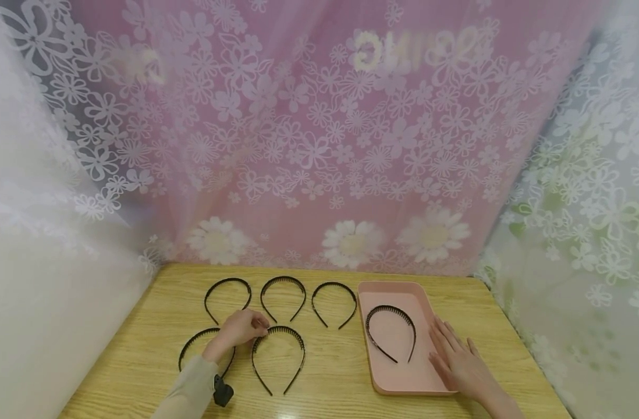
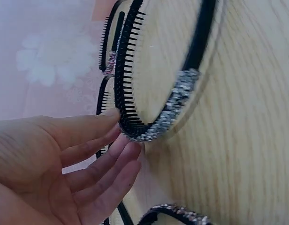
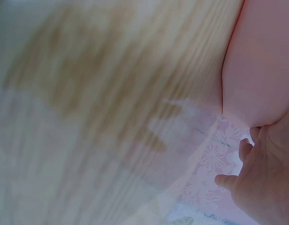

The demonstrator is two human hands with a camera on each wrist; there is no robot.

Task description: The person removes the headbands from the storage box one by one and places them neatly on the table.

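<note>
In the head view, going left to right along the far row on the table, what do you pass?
Far-left headband → middle headband → third headband → pink tray, which holds one more headband, with the right hand resting on its right side.

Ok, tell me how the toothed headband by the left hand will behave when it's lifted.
The headband is a thin open arc, so it is probably light and springy, flexing at its free ends. Its comb teeth and glittery strip, seen from the left wrist, should give the left hand some grip. Lying flat on the table, it seems unlikely to roll, though lifted from the top it may swing.
</note>
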